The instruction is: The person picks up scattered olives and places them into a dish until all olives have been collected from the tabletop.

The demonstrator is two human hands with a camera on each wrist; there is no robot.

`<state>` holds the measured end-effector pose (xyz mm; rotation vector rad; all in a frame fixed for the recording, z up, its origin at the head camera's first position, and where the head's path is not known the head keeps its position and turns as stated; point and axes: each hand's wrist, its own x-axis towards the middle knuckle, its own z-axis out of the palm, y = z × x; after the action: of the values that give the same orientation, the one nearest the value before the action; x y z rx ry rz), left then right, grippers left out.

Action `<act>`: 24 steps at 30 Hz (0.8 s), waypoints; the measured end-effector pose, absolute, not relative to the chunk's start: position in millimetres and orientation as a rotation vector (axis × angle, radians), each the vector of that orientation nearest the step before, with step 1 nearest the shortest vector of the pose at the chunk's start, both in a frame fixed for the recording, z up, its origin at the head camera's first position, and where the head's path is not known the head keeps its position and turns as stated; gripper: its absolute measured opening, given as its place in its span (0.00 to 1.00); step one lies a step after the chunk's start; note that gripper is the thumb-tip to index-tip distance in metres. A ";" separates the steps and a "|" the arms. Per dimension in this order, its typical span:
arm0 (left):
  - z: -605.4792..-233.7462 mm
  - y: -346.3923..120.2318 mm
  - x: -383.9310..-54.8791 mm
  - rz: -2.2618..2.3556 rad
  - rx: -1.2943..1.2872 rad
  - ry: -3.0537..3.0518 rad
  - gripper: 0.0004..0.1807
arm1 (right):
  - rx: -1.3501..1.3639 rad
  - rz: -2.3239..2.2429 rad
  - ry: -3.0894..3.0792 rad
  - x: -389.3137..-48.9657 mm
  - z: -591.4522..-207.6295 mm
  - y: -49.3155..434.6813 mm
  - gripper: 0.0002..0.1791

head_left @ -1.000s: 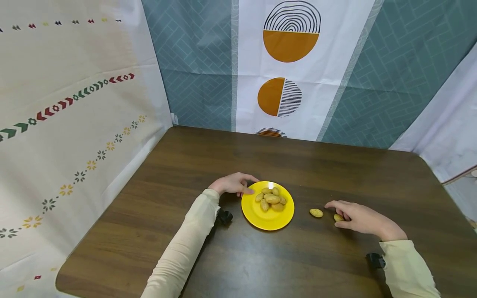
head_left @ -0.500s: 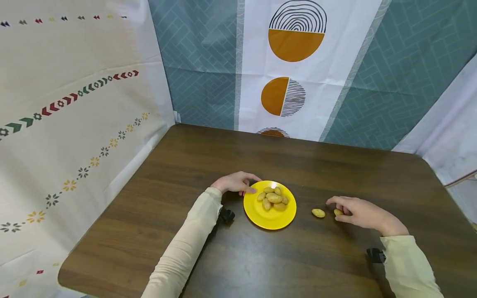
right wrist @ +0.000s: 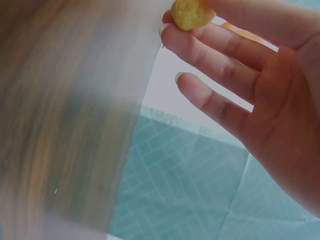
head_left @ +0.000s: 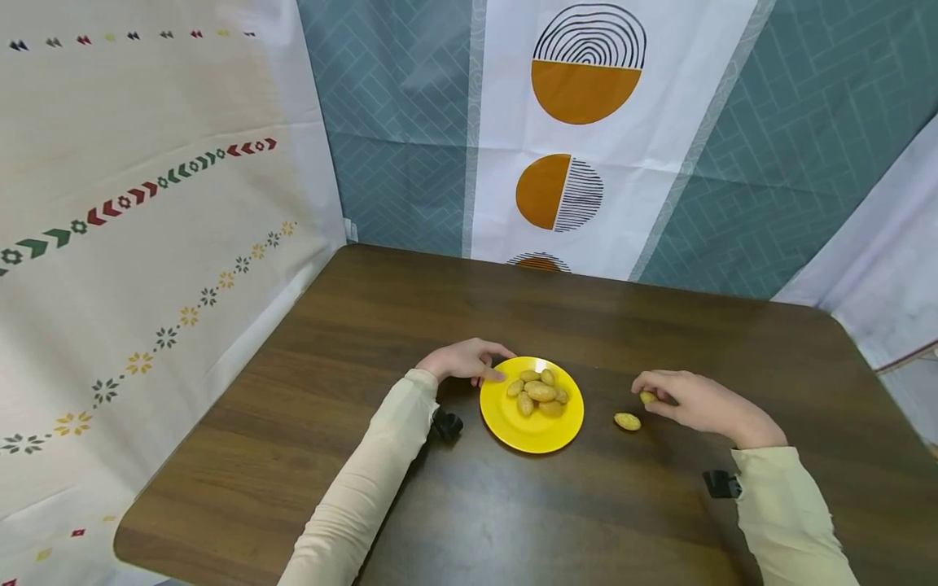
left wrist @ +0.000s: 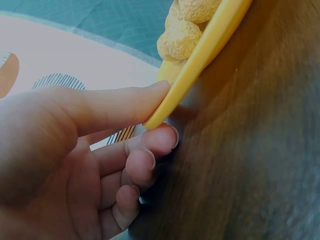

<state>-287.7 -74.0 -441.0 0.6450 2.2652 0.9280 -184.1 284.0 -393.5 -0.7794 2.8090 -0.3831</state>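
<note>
A yellow plate [head_left: 506, 422] bears several small oval, wrinkled yellow fruit-like pieces [head_left: 541, 392]. My left hand [head_left: 460, 360] pinches the plate's left rim; in the left wrist view the thumb [left wrist: 125, 105] lies on top and the fingers are beneath. To the right, my right hand [head_left: 692, 400] pinches one such oval yellow piece [head_left: 648, 397] between thumb and fingers, above the table. In the right wrist view that piece [right wrist: 191, 14] sits at the top, partly cut off. Another loose oval yellow piece [head_left: 627, 422] lies on the table, between plate and right hand.
Everything rests on a dark wooden table [head_left: 469, 505]. Patterned cloths, such as the teal and white curtain [head_left: 403, 163], hang behind it and at the left side. A black wrist camera [head_left: 445, 425] sits on the left wrist, with another [head_left: 721, 484] on the right.
My right hand has lifted an oval yellow piece off the table and moved slightly left and away from me. The left hand stays at the plate's rim. The head view has shifted slightly.
</note>
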 end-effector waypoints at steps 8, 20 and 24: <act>-438.9 -75.6 -287.2 0.935 0.656 2.250 0.26 | -0.815 -0.408 2.815 -193.8 -389.8 267.5 0.13; -441.0 -73.5 -286.8 0.925 0.652 2.256 0.26 | -0.819 -0.451 2.745 -201.3 -396.5 237.9 0.10; -441.2 -74.8 -288.1 0.927 0.650 2.258 0.26 | -0.857 -0.450 2.750 -204.4 -394.4 228.4 0.10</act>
<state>-288.1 -74.8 -441.2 0.6498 2.2579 0.9268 -204.4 228.4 -394.4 -0.8568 2.7499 -0.4496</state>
